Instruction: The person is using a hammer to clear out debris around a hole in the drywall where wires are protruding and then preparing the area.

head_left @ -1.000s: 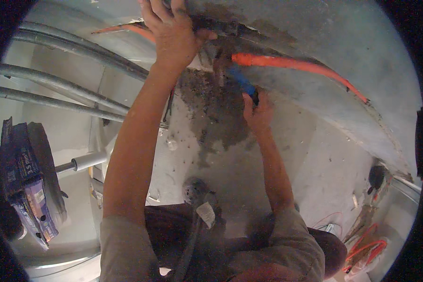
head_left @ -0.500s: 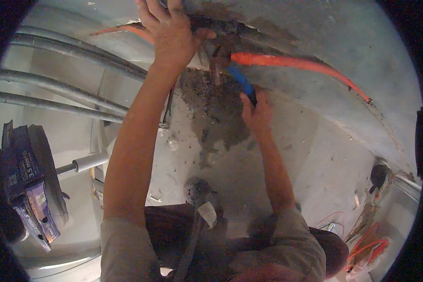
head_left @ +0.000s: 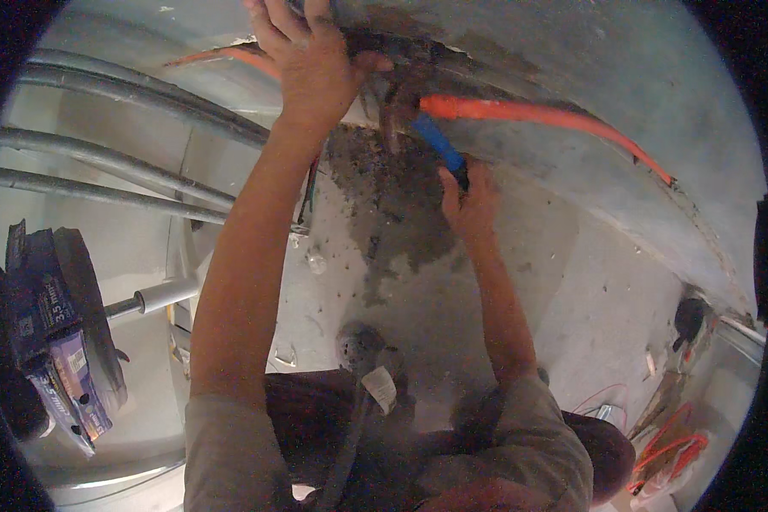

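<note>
Little has moved since a second ago: both arms hold their reach, and my right hand (head_left: 468,200) has only edged slightly against the blue-handled tool (head_left: 439,145). That grip is closed around the lower end of the one tool, whose blue handle runs up and left into the broken hole (head_left: 401,102) in the concrete wall (head_left: 589,77). My left hand (head_left: 311,60) is pressed flat above, fingers spread wide on the wall at the hole's upper edge, holding nothing. One orange conduit (head_left: 538,115) comes out of the hole just beside the tool and runs right along the wall; a second orange piece (head_left: 230,58) shows left of my left hand. Dark damp rubble stains the floor (head_left: 401,222) beneath the hole. Farther left, four grey metal pipes (head_left: 128,162) run side by side. A hammer (head_left: 363,358) hangs at my waist. At far left stands one boxed reel (head_left: 55,324).
</note>
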The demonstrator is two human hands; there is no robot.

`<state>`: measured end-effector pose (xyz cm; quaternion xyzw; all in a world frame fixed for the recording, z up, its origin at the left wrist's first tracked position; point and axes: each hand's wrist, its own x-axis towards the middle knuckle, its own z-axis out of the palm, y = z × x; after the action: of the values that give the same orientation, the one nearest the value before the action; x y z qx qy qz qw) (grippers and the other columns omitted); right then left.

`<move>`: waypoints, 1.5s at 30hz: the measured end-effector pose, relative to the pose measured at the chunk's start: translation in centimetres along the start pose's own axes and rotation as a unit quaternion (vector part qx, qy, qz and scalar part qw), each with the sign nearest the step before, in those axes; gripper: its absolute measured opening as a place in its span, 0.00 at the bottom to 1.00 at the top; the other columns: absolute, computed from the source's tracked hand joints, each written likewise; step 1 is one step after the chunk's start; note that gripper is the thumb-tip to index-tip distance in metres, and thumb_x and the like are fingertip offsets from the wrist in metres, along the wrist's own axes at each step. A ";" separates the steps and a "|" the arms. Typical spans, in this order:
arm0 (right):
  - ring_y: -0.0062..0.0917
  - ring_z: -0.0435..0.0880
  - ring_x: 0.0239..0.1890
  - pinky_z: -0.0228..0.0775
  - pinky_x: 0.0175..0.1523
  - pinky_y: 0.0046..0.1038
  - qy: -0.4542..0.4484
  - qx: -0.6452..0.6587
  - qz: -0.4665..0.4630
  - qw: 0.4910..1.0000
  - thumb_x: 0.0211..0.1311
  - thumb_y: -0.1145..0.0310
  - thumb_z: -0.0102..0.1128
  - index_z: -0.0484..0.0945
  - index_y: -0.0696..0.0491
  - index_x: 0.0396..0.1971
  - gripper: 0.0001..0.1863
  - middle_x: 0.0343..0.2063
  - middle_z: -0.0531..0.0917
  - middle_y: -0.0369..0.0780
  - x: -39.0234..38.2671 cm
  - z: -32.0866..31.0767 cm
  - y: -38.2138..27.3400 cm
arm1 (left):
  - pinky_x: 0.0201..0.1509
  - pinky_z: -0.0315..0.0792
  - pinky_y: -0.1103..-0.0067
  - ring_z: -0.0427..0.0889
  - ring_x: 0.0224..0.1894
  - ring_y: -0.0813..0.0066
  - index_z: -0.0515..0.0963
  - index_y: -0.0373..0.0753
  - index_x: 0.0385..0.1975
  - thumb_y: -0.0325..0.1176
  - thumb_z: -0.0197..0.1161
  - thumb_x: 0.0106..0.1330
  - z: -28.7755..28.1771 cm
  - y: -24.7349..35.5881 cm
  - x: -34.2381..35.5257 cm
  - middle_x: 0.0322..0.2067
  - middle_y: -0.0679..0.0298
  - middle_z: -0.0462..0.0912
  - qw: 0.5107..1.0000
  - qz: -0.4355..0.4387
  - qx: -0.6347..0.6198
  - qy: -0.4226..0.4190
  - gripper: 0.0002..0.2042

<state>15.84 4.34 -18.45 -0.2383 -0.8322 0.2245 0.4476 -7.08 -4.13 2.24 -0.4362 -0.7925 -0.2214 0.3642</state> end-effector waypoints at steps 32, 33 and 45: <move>0.46 0.83 0.33 0.74 0.39 0.44 -0.074 0.006 0.061 0.995 0.63 0.56 0.68 0.79 0.58 0.48 0.22 0.34 0.84 0.50 -2.0 -0.7 -1.0 | 0.67 0.41 0.30 0.36 0.75 0.25 0.34 0.47 0.79 0.49 0.87 0.37 -0.2 -0.4 -0.1 0.75 0.33 0.27 0.999 -0.008 0.024 -0.038 0.73; 0.44 0.80 0.25 0.70 0.31 0.43 -0.060 -0.021 0.038 0.997 0.62 0.58 0.69 0.79 0.58 0.43 0.19 0.26 0.81 0.47 -2.9 -0.8 -0.4 | 0.67 0.41 0.31 0.36 0.75 0.25 0.34 0.47 0.79 0.53 0.86 0.37 -0.2 -0.3 0.0 0.75 0.31 0.27 1.000 0.004 -0.003 -0.030 0.73; 0.37 0.81 0.20 0.71 0.28 0.36 -0.055 0.060 0.131 0.988 0.65 0.57 0.69 0.80 0.58 0.47 0.21 0.22 0.81 0.44 -4.8 -2.7 -0.4 | 0.71 0.36 0.33 0.31 0.74 0.20 0.44 0.15 0.70 0.80 0.73 0.26 2.2 0.0 0.3 0.74 0.33 0.36 0.998 0.060 0.013 0.014 0.81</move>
<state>20.44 1.61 -19.95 -0.3052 -0.8020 0.3436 0.3817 -8.00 -2.51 1.09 -0.4754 -0.7624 -0.1950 0.3932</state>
